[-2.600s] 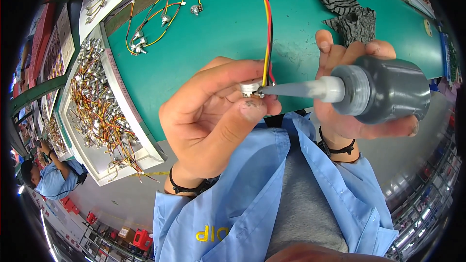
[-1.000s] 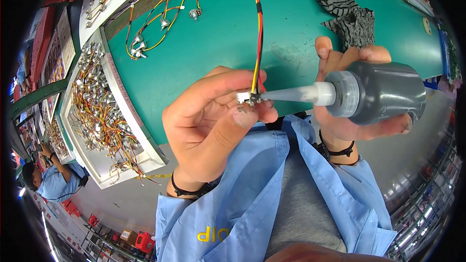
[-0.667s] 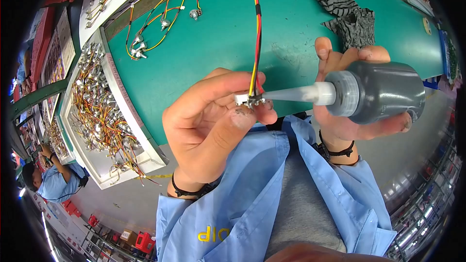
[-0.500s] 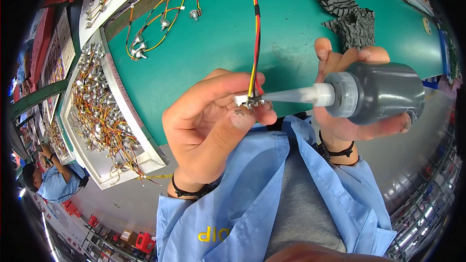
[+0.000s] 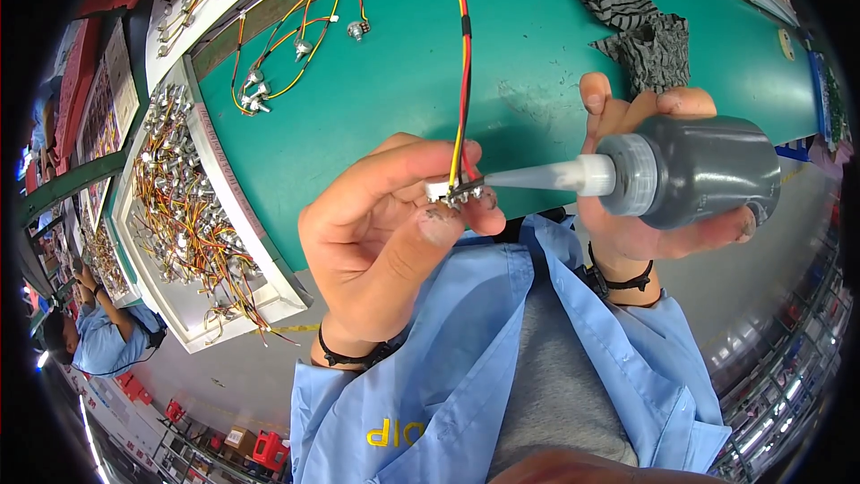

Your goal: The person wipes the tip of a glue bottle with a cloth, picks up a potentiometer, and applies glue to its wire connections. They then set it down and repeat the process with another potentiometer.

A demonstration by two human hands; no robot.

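Note:
Between the thumb and fingers of my left hand [image 5: 381, 224] is a small potentiometer [image 5: 441, 192], its metal terminals facing up and to the right. Its red, yellow and black wires [image 5: 466, 63] rise away from me to a small white connector at the far end. My right hand [image 5: 618, 215] grips a squeeze bottle [image 5: 712, 170] of dark liquid, lying on its side. The bottle's long translucent nozzle [image 5: 537, 177] points left, its dark tip at the potentiometer's terminals by the wire ends. Whether liquid is coming out is too small to tell.
Several wired potentiometers [image 5: 303, 49] lie on the green table [image 5: 376, 81] at the far left. A white tray [image 5: 269, 282] heaped with more stands left. A striped grey cloth [image 5: 645, 36] lies far right. Another person in blue [image 5: 112, 341] is off at the left.
The potentiometer and my left hand have shifted slightly left, and its wires lean a little more left. The bottle has moved slightly left too, its tip staying at the terminals.

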